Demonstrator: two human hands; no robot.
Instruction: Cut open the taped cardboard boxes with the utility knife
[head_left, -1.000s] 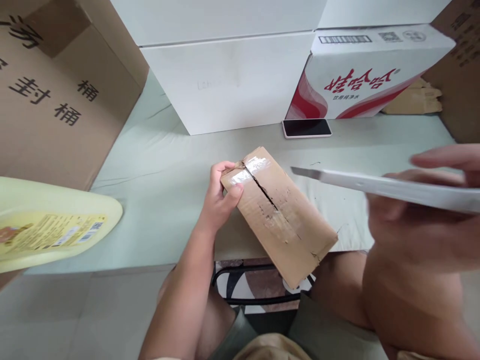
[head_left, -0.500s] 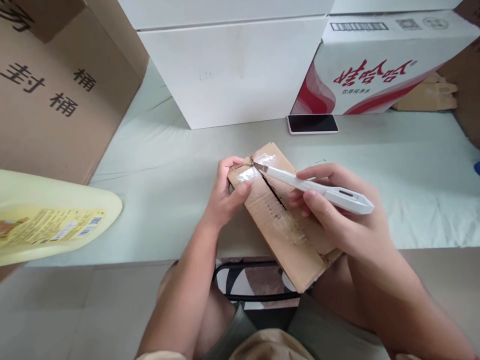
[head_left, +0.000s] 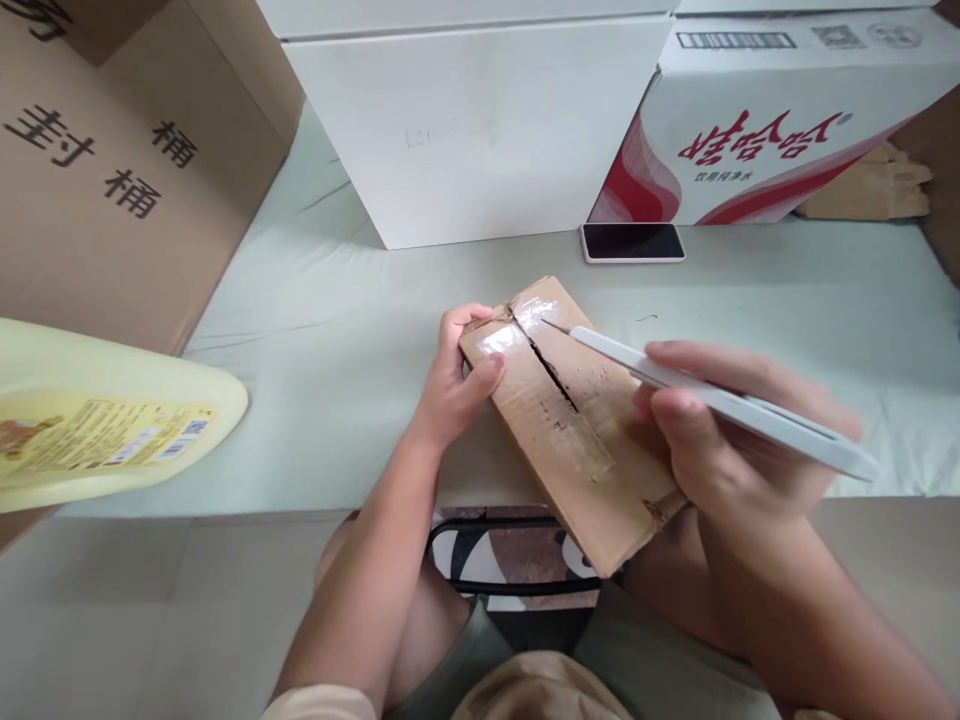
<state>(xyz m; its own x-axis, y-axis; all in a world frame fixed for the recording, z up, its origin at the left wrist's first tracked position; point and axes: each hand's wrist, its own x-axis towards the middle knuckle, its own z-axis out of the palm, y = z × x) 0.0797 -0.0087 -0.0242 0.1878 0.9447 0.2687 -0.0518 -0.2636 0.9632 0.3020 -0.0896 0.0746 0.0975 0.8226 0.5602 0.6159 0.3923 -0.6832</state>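
Note:
A flat brown cardboard box [head_left: 555, 470] lies tilted at the table's front edge, its near end jutting over my lap. Clear tape covers its far end, and a dark slit runs along the middle seam. My left hand [head_left: 454, 375] grips the far left corner, thumb on top and fingers around the side. In my right hand [head_left: 739, 430] is a white utility knife [head_left: 675, 385], closed in by thumb and fingers. Its thin blade points left over the taped far end, right of the slit; whether the tip touches cannot be seen clearly.
A phone [head_left: 634, 242] lies before a white and red carton [head_left: 735, 150] and a plain white box [head_left: 480, 150]. On the left stand a large brown carton [head_left: 127, 190] and a pale yellow jug [head_left: 120, 420]. Pale green cloth [head_left: 322, 400] covers the table.
My right hand has moved the knife right and turned it, so the blade has left the slit's far end. My left hand keeps its hold. The view has shifted slightly.

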